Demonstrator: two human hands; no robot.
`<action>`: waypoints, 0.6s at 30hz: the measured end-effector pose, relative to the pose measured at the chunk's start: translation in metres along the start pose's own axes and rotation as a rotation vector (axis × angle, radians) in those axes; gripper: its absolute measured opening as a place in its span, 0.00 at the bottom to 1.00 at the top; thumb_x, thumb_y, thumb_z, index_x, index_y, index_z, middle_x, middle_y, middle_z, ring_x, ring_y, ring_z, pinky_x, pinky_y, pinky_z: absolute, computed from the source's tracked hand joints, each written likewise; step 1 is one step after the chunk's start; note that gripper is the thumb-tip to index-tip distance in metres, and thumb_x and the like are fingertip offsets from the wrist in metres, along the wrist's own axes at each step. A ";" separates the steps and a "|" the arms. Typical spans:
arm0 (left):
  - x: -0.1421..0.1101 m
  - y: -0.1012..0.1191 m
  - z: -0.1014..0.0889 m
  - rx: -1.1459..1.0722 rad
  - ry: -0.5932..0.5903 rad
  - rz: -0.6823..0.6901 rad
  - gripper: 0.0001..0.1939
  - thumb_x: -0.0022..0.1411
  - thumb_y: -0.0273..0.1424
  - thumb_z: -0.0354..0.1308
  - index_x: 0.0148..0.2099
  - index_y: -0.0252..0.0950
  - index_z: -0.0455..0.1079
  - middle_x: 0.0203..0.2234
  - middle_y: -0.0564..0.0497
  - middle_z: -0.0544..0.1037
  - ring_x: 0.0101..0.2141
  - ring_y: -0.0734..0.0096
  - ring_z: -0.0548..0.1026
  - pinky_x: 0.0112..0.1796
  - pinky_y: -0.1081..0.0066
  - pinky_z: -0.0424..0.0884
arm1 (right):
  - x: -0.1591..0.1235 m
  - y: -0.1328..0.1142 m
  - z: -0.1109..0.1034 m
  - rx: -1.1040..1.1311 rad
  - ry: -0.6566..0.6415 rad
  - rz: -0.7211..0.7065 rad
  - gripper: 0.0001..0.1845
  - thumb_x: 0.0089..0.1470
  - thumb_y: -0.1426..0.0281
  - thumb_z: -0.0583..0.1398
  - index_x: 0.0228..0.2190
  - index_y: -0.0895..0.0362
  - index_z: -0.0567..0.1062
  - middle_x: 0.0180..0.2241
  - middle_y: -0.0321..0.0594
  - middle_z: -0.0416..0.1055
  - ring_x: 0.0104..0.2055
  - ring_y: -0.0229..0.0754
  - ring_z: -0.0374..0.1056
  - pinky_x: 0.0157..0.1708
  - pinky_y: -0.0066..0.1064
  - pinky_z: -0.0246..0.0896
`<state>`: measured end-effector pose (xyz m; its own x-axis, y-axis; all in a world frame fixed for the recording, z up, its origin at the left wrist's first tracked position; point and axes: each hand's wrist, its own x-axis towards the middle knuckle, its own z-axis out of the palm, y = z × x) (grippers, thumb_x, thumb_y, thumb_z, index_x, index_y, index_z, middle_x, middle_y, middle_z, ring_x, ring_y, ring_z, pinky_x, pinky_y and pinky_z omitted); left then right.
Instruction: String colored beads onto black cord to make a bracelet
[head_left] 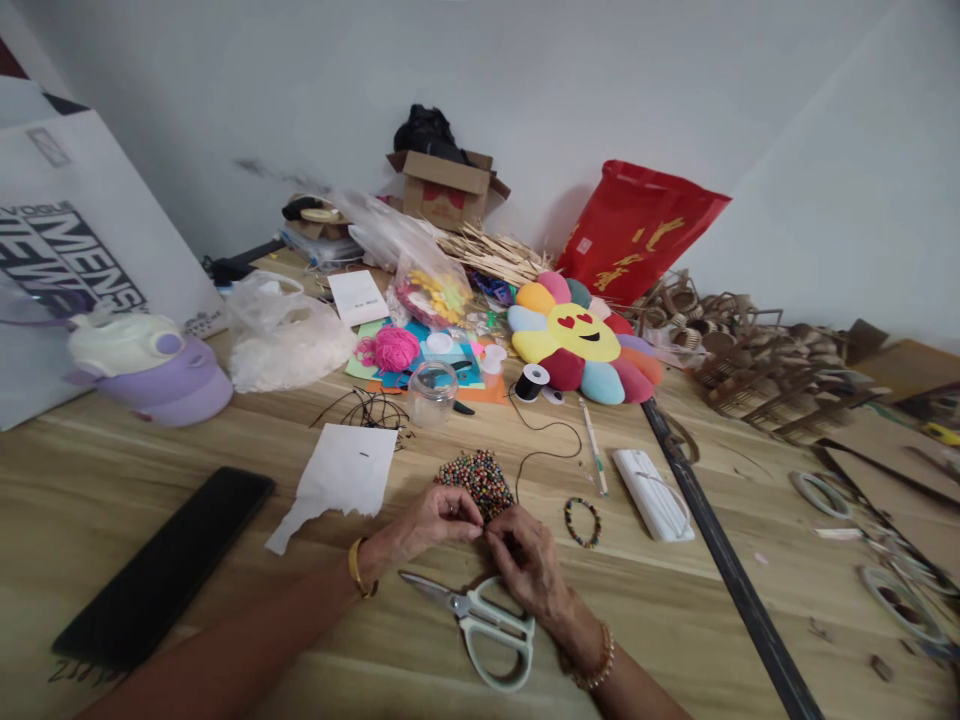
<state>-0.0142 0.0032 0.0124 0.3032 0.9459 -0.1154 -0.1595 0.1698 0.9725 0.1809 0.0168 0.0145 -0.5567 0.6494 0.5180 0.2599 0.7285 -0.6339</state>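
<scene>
My left hand (429,522) and my right hand (531,560) meet at the near edge of a pile of small multicoloured beads (480,480). Thumb and fingers are pinched together on both hands, the tips almost touching. Whatever lies between them is too small to make out. Just below my hands, scissors with pale green handles (499,625) lie on the table, partly behind my right hand. A finished-looking beaded bracelet (583,522) rests to the right. Black cord (551,453) trails from a spool (532,382) towards the beads.
Left of the beads lie a torn white paper (346,470) and a long black pad (169,565). A clear jar (433,395), pink yarn (396,349) and a flower cushion (581,335) stand behind. A white bundle (652,495) and a dark strip (727,560) lie at right.
</scene>
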 end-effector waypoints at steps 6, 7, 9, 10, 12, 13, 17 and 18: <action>0.001 -0.002 -0.001 -0.012 0.001 -0.009 0.14 0.44 0.36 0.70 0.29 0.32 0.73 0.23 0.55 0.74 0.26 0.76 0.67 0.31 0.75 0.62 | 0.001 -0.001 0.000 0.002 -0.006 -0.002 0.06 0.59 0.75 0.56 0.29 0.57 0.70 0.26 0.38 0.69 0.27 0.36 0.65 0.27 0.25 0.61; 0.001 -0.002 -0.001 -0.011 0.002 -0.006 0.14 0.44 0.36 0.70 0.29 0.32 0.73 0.23 0.55 0.74 0.26 0.76 0.68 0.31 0.75 0.62 | 0.001 -0.001 0.000 0.004 -0.003 0.000 0.06 0.59 0.75 0.56 0.30 0.57 0.70 0.26 0.38 0.70 0.28 0.37 0.65 0.27 0.26 0.61; 0.000 -0.003 -0.001 -0.006 0.005 0.000 0.14 0.44 0.36 0.70 0.29 0.32 0.74 0.23 0.55 0.74 0.27 0.76 0.68 0.31 0.75 0.62 | 0.001 -0.001 0.001 0.005 0.008 -0.004 0.07 0.59 0.75 0.56 0.30 0.57 0.71 0.26 0.38 0.70 0.28 0.37 0.66 0.28 0.26 0.61; 0.000 -0.002 -0.001 -0.005 0.007 0.002 0.13 0.44 0.36 0.70 0.29 0.32 0.74 0.23 0.55 0.74 0.27 0.76 0.68 0.31 0.75 0.63 | 0.001 -0.001 0.001 0.005 0.010 -0.006 0.07 0.59 0.74 0.56 0.30 0.57 0.71 0.26 0.38 0.70 0.28 0.37 0.66 0.27 0.25 0.61; 0.000 -0.001 0.000 -0.003 0.008 -0.004 0.13 0.44 0.36 0.70 0.29 0.33 0.74 0.23 0.55 0.74 0.27 0.75 0.68 0.32 0.75 0.63 | 0.001 -0.001 0.001 0.005 0.005 -0.005 0.07 0.59 0.74 0.56 0.30 0.57 0.71 0.26 0.38 0.70 0.28 0.37 0.66 0.27 0.25 0.61; -0.001 0.000 0.000 -0.003 0.009 -0.009 0.14 0.44 0.36 0.70 0.29 0.33 0.74 0.23 0.55 0.74 0.27 0.75 0.68 0.32 0.75 0.63 | 0.001 -0.001 0.001 0.007 0.002 -0.002 0.07 0.59 0.74 0.56 0.30 0.57 0.71 0.26 0.38 0.70 0.28 0.37 0.66 0.27 0.25 0.61; -0.002 0.001 0.000 0.008 0.010 -0.012 0.15 0.44 0.37 0.70 0.29 0.33 0.74 0.24 0.54 0.75 0.27 0.74 0.69 0.31 0.75 0.63 | 0.001 -0.001 0.001 0.012 -0.004 0.013 0.07 0.60 0.72 0.55 0.29 0.57 0.71 0.26 0.38 0.70 0.27 0.37 0.66 0.27 0.26 0.61; -0.002 0.001 0.000 0.012 0.006 -0.009 0.15 0.44 0.38 0.70 0.29 0.33 0.74 0.24 0.54 0.75 0.27 0.74 0.69 0.31 0.75 0.63 | 0.000 -0.001 0.001 0.012 -0.004 0.014 0.08 0.60 0.72 0.55 0.29 0.57 0.71 0.26 0.38 0.70 0.28 0.37 0.66 0.27 0.26 0.61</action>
<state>-0.0147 0.0017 0.0131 0.2990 0.9460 -0.1252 -0.1457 0.1749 0.9737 0.1798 0.0162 0.0150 -0.5566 0.6582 0.5069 0.2579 0.7169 -0.6478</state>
